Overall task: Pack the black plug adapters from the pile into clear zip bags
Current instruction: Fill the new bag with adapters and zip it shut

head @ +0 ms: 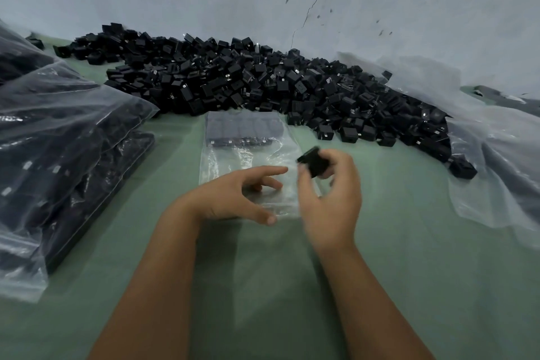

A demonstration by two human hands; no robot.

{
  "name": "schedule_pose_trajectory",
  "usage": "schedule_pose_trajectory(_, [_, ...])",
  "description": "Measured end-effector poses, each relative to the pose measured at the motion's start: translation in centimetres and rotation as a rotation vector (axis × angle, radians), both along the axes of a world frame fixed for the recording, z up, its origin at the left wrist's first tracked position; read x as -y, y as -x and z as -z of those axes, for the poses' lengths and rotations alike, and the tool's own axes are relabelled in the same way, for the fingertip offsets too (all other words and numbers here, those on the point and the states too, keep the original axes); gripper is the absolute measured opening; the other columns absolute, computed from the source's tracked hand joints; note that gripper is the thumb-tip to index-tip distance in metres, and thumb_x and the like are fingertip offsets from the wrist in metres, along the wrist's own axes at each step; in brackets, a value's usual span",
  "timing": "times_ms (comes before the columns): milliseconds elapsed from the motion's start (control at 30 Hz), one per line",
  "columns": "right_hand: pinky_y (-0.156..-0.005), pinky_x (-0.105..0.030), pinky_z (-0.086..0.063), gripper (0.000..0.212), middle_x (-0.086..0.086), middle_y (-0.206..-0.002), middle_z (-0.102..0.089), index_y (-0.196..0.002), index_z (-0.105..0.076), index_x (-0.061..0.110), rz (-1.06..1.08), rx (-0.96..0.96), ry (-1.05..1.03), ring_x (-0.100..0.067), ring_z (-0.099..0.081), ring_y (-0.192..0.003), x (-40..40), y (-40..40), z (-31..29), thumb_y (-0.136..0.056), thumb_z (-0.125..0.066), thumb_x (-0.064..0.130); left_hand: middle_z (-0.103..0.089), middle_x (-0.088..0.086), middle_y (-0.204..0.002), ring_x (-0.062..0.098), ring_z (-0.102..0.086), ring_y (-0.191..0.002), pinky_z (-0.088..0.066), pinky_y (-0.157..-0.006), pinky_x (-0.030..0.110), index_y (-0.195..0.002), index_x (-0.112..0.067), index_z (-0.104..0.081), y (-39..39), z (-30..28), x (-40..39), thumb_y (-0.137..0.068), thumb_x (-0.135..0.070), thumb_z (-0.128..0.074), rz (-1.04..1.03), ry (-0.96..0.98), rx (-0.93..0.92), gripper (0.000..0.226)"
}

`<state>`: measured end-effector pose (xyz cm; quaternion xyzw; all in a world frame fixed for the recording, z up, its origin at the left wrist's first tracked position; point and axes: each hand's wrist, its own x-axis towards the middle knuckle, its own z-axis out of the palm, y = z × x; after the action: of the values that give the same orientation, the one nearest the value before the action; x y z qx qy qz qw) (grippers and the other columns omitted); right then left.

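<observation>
Lighting: dim, soft, diffuse; source not determined. Faint shadows are cast beneath the forearms. Motion blur is seen on the right hand [330, 199]. Glare is noted on plastic bags [67, 137]. Wide-angle bending is evident at edges.

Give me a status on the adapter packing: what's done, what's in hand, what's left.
Done: filled bags of adapters are stacked at the left. In hand: the zip bag on the green table holds one row of adapters at its far end; the left hand rests on it, open, while the right hand grips another adapter just above it. Left: most of it, judging by the big pile along the wall.
</observation>
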<state>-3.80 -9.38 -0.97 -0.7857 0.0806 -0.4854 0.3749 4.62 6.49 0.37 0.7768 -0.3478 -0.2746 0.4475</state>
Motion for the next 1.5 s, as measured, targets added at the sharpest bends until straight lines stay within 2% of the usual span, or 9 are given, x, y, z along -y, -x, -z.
schedule_pose_trajectory(167, [-0.064, -0.019, -0.037, 0.019, 0.011, -0.08, -0.047, -0.087, -0.05, 0.017, -0.277, -0.03, 0.356, -0.007, -0.041, -0.071, -2.6, 0.8, 0.2, -0.074, -0.061, 0.023, -0.073, 0.013, -0.091, 0.027, -0.067, -0.087, -0.051, -0.095, 0.052, -0.099, -0.012, -0.073, 0.0, -0.1, -0.2, -0.082, -0.002, -0.071, -0.271, 0.289, -0.062, 0.02])
schedule_pose_trajectory(233, [-0.062, -0.026, -0.041, 0.014, 0.007, -0.077, -0.052, -0.083, -0.053, 0.013, -0.311, -0.099, 0.419, -0.012, -0.044, -0.07, -2.6, 0.9, 0.0, -0.074, -0.06, 0.022, -0.069, 0.022, -0.094, 0.033, -0.064, -0.087, -0.049, -0.096, 0.052, -0.098, -0.005, -0.071, -0.1, -0.2, -0.4, -0.088, -0.002, -0.068, -0.411, 0.338, -0.066, 0.011])
schedule_pose_trajectory(400, [-0.063, -0.029, -0.045, 0.01, 0.002, -0.082, -0.06, -0.086, -0.061, 0.014, -0.206, -0.248, 0.675, -0.017, -0.05, -0.073, -2.7, 0.5, -0.1, -0.078, -0.063, 0.018, -0.067, 0.004, -0.077, 0.002, -0.06, -0.066, -0.045, -0.063, 0.01, -0.087, -0.007, -0.071, -0.1, -0.6, -0.2, -0.086, -0.006, -0.071, -0.467, 0.37, 0.035, 0.001])
schedule_pose_trajectory(767, [-0.059, -0.025, -0.041, 0.028, 0.0, -0.073, -0.062, -0.08, -0.071, 0.02, -0.093, -0.429, 0.858, -0.02, -0.056, -0.062, -3.2, 0.3, -0.3, -0.055, -0.077, 0.008, -0.072, 0.006, -0.085, 0.016, -0.065, -0.083, -0.053, -0.079, 0.023, -0.086, -0.011, -0.075, 0.4, -1.7, -0.6, -0.069, -0.023, -0.076, -0.348, 0.544, -0.04, 0.021])
schedule_pose_trajectory(933, [-0.08, -0.03, -0.038, 0.029, -0.002, -0.105, -0.06, -0.112, -0.062, 0.019, -0.051, -0.652, 0.855, -0.021, -0.053, -0.094, -3.7, 0.3, -0.2, -0.086, -0.053, 0.025, -0.071, 0.005, -0.085, 0.017, -0.064, -0.086, -0.052, -0.084, 0.025, -0.084, -0.019, -0.078, 0.4, -1.7, -0.7, -0.072, -0.019, -0.08, -0.287, 0.539, -0.029, 0.013])
schedule_pose_trajectory(1033, [-0.075, -0.03, -0.034, 0.018, 0.0, -0.096, -0.061, -0.097, -0.06, 0.021, -0.049, -0.641, 0.791, -0.021, -0.056, -0.092, -3.6, 0.1, -0.5, -0.087, -0.046, 0.027, -0.068, -0.002, -0.081, 0.016, -0.06, -0.085, -0.046, -0.081, 0.026, -0.095, -0.024, -0.078, 0.5, -1.8, -0.8, -0.071, -0.033, -0.075, -0.273, 0.564, -0.041, 0.025])
schedule_pose_trajectory(1133, [-0.071, -0.03, -0.032, 0.011, 0.001, -0.089, -0.063, -0.088, -0.058, 0.022, -0.052, -0.656, 0.763, -0.021, -0.057, -0.085, -3.5, 0.0, -0.6, -0.085, -0.049, 0.025, -0.067, -0.004, -0.077, 0.015, -0.055, -0.081, -0.037, -0.071, 0.029, -0.101, -0.024, -0.073, 0.2, -2.0, -1.2, -0.074, -0.051, -0.056, -0.447, 0.721, -0.069, 0.042])
schedule_pose_trajectory(1300, [-0.072, -0.031, -0.043, 0.006, 0.001, -0.083, -0.066, -0.083, -0.064, 0.02, -0.026, -0.673, 0.707, -0.022, -0.061, -0.081, -3.6, 0.0, -0.5, -0.079, -0.059, 0.022, -0.065, 0.0, -0.074, 0.012, -0.053, -0.07, -0.033, -0.067, 0.031, -0.099, -0.016, -0.069, -1.0, -1.2, -1.9, -0.099, -0.041, -0.029, -0.85, 0.96, -0.227, 0.048])
schedule_pose_trajectory(1500, [-0.071, -0.03, -0.032, 0.019, 0.003, -0.077, -0.055, -0.07, -0.042, 0.021, -0.019, -0.724, 0.709, -0.019, -0.051, -0.082, -3.3, -0.6, -0.3, -0.088, -0.044, 0.026, -0.066, -0.001, -0.072, 0.012, -0.054, -0.068, -0.034, -0.065, 0.03, -0.096, -0.018, -0.071, -1.9, -0.8, -1.7, -0.099, -0.042, -0.029, -0.961, 0.987, -0.306, 0.048])
